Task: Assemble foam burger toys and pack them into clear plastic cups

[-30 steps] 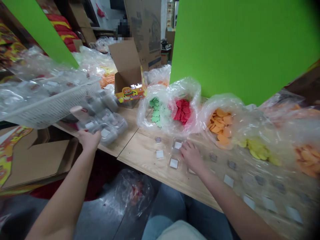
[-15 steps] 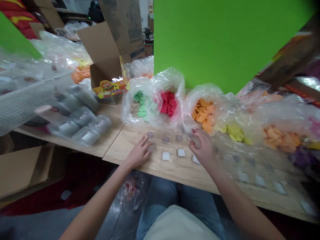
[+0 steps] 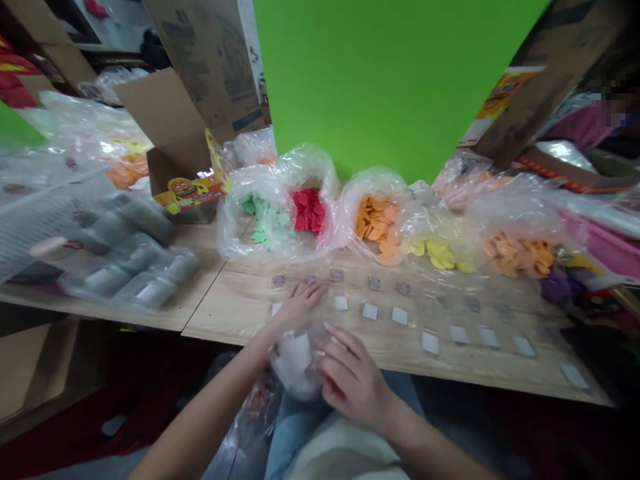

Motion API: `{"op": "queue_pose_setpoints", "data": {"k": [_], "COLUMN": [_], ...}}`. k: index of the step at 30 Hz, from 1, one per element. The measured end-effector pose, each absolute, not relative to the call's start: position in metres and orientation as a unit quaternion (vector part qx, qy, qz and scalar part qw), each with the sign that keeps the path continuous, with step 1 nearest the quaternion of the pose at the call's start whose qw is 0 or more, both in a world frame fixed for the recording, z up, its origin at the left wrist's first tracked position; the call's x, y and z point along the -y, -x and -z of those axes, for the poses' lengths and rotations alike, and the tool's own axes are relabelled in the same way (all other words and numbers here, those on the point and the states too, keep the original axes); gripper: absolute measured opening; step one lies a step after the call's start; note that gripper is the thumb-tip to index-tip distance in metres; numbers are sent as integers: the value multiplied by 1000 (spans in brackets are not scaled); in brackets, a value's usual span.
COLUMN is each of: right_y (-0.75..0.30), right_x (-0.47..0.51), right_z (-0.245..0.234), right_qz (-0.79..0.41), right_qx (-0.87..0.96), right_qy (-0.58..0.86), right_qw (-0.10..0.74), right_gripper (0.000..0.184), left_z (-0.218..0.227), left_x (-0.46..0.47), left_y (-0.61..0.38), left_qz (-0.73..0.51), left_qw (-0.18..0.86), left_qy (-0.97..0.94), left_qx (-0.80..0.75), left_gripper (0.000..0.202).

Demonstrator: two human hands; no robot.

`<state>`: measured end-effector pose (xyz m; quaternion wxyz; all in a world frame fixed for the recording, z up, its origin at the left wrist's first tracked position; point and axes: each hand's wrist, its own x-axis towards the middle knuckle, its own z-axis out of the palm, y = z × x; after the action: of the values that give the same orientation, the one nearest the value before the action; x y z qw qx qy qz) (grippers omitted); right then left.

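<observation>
My left hand (image 3: 300, 303) and my right hand (image 3: 350, 377) hold a clear plastic packet with a white label (image 3: 295, 360) between them, just off the table's front edge. Its contents are hidden by the glare and my fingers. Rows of small clear packets with white labels (image 3: 400, 316) lie on the wooden table (image 3: 215, 313), right of my left hand. Behind them stand open plastic bags of flat shapes: green (image 3: 263, 220), red (image 3: 309, 210), orange (image 3: 375, 227), yellow (image 3: 437, 253) and a second orange (image 3: 515, 255).
A white plastic basket (image 3: 45, 227) holds clear packets at the left, with more packets (image 3: 135, 273) beside it. An open cardboard box with a burger label (image 3: 187, 180) stands behind them. A green board (image 3: 390, 73) rises at the back. A person (image 3: 613, 107) is at the upper right.
My left hand has moved from the packets near the basket onto the table. Both hands have come together and drawn a packet toward me. The view has swung right.
</observation>
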<state>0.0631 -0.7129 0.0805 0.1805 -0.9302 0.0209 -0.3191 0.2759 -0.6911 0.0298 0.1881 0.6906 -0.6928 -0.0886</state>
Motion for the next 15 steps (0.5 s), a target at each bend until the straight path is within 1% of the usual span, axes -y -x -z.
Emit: {"op": "queue_pose_setpoints", "data": {"k": [3, 6, 8, 11, 13, 15], "right_y": [-34, -7, 6, 17, 18, 11], "right_x": [702, 702, 706, 718, 729, 741], "right_z": [-65, -53, -53, -66, -78, -89], "right_qz": [320, 340, 357, 385, 397, 400], "right_qx": [-35, -76, -90, -87, -77, -60], "right_qy": [927, 917, 911, 905, 905, 908], "right_qw": [191, 194, 185, 157, 132, 108], "right_gripper": [28, 28, 27, 24, 25, 25], "left_z": [-28, -34, -37, -40, -40, -38], "left_x": [695, 703, 710, 711, 702, 687], "left_y": [-268, -255, -244, -233, -232, -235], "left_qz": [63, 33, 67, 146, 184, 228], "left_qw": [104, 103, 96, 96, 154, 285], "left_qy": [-690, -679, -651, -594, -582, -613], "left_qx": [714, 726, 750, 785, 777, 701], "left_gripper": [47, 52, 45, 34, 36, 44]}}
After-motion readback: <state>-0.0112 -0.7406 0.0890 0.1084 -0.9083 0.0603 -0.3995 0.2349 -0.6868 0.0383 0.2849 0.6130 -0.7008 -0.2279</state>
